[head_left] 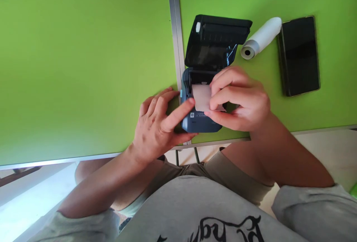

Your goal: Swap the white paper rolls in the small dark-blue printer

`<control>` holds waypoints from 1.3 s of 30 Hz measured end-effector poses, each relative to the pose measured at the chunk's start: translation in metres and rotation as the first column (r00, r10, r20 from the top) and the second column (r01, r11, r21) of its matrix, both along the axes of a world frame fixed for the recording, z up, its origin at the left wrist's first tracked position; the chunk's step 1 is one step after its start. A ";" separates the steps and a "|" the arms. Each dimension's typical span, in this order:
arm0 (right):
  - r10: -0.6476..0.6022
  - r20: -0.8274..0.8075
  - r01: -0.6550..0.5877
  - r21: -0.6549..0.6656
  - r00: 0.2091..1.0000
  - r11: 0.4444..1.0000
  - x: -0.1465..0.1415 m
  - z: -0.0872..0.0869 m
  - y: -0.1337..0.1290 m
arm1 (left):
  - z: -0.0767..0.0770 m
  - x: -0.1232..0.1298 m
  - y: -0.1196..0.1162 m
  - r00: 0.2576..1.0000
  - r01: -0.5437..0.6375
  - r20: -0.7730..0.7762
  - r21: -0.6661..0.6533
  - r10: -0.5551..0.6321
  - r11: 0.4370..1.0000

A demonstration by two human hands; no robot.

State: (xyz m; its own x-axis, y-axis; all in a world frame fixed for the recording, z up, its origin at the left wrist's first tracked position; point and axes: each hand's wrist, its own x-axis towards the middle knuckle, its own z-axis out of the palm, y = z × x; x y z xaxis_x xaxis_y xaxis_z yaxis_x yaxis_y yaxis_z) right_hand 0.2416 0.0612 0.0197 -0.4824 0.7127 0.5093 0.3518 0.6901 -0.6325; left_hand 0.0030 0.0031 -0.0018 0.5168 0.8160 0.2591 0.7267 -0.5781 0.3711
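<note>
A small dark blue portable printer (202, 123) lies by the table's near edge, its black lid (214, 43) swung up and back. From its paper bay comes a whitish paper strip (202, 97). My right hand (241, 100) pinches the strip's right side between thumb and fingers. My left hand (157, 123) steadies the printer from the left, the index fingertip at the strip's left edge and the thumb along the near edge of the body. The other left fingers rest by its left side. The inside of the bay is partly hidden by the paper and my right hand.
To the right of the lid lies a white paper roll (264, 35) with a hollow core. A dark phone (300, 56) lies beyond it, touching or almost touching the roll. A metal seam (174, 15) divides the green tabletop (83, 60). My legs are below the near edge.
</note>
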 end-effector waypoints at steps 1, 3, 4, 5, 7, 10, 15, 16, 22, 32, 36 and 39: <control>0.010 0.011 -0.011 0.011 1.000 1.000 0.000 0.000 -0.001 | 0.000 -0.001 0.000 1.000 0.008 -0.003 -0.001 -0.008 1.000; 0.023 0.016 -0.023 0.028 1.000 0.999 -0.001 0.000 -0.003 | 0.000 -0.001 0.000 1.000 0.018 -0.014 -0.003 -0.018 1.000; 0.030 0.012 -0.030 0.026 0.999 0.999 0.000 -0.001 -0.003 | 0.000 -0.001 0.000 1.000 0.021 -0.017 -0.005 -0.021 1.000; 0.038 0.005 -0.038 0.019 0.999 0.999 0.000 -0.001 -0.003 | 0.000 -0.001 0.000 0.999 0.026 -0.019 -0.007 -0.026 1.000; 0.040 -0.028 -0.040 0.015 0.999 0.999 0.002 -0.002 -0.002 | 0.001 -0.001 -0.001 0.999 0.033 -0.024 -0.014 -0.033 0.999; -0.126 -0.114 0.134 0.065 0.985 0.989 0.006 -0.007 0.003 | 0.000 -0.001 -0.001 0.999 0.036 -0.024 -0.020 -0.036 0.999; -0.399 -0.133 0.402 -0.008 0.907 0.916 0.011 -0.025 0.007 | 0.001 -0.001 -0.001 0.999 0.051 -0.007 -0.022 -0.051 0.998; -0.395 -0.126 0.392 -0.053 0.910 0.919 0.011 -0.027 0.006 | 0.002 -0.001 -0.001 0.998 0.054 -0.010 -0.020 -0.054 0.998; -0.322 -0.138 0.283 -0.243 0.937 0.928 0.004 -0.023 -0.001 | 0.001 0.000 -0.002 0.998 0.055 -0.006 -0.006 -0.055 0.998; -0.387 -0.442 0.295 -0.263 0.809 0.919 0.002 -0.029 0.006 | 0.002 -0.002 0.000 0.997 0.070 -0.013 -0.022 -0.070 0.997; -0.387 -0.523 0.249 -0.316 0.760 0.916 0.000 -0.025 0.007 | 0.000 -0.001 0.000 0.998 0.064 0.005 0.001 -0.064 0.998; -0.416 -0.447 0.231 -0.411 0.792 0.882 0.000 -0.016 0.003 | -0.001 -0.001 0.000 0.997 0.069 0.021 0.010 -0.069 0.998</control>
State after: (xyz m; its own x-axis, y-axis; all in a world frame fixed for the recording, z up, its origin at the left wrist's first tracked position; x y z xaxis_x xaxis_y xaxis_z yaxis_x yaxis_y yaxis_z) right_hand 0.2415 0.0640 0.0033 0.0700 0.9424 0.3271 0.0807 0.3215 -0.9435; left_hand 0.0023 0.0030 -0.0029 0.5657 0.7764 0.2779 0.6772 -0.6297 0.3806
